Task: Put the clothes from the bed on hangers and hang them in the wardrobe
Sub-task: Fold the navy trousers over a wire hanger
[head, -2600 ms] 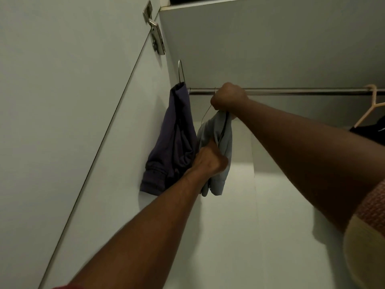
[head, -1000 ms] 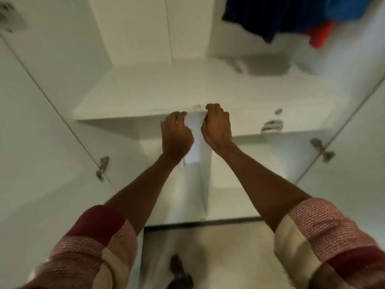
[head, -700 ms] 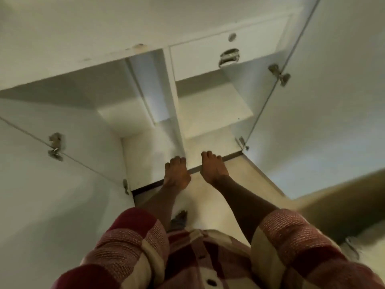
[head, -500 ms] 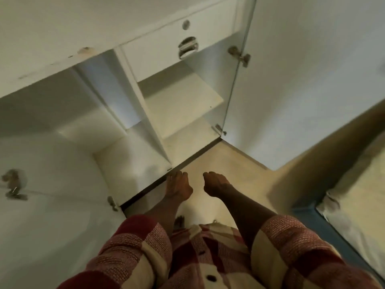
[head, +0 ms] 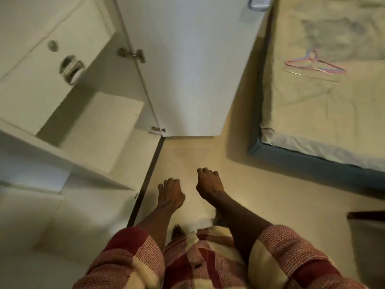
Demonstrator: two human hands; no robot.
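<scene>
My left hand (head: 169, 193) and my right hand (head: 208, 183) hang side by side over the floor, fingers loosely curled, holding nothing. On the bed (head: 325, 105) at the upper right lie a few thin wire hangers (head: 312, 64), pink and blue. A pale greyish garment (head: 331, 32) lies further back on the sheet, blurred. The white wardrobe (head: 62, 113) stands at the left with its shelves showing. Its rail and hung clothes are out of view.
The wardrobe's open white door (head: 187, 69) juts out between the wardrobe and the bed. A drawer with a metal handle (head: 71, 68) sits at the upper left. Beige floor (head: 250, 195) runs between wardrobe and bed. A dark furniture edge (head: 366, 215) shows at the right.
Both hands let go of the grey garment on the rail and dropped to waist height. My view swung down and right from the wardrobe's inside to the floor and the bed.
</scene>
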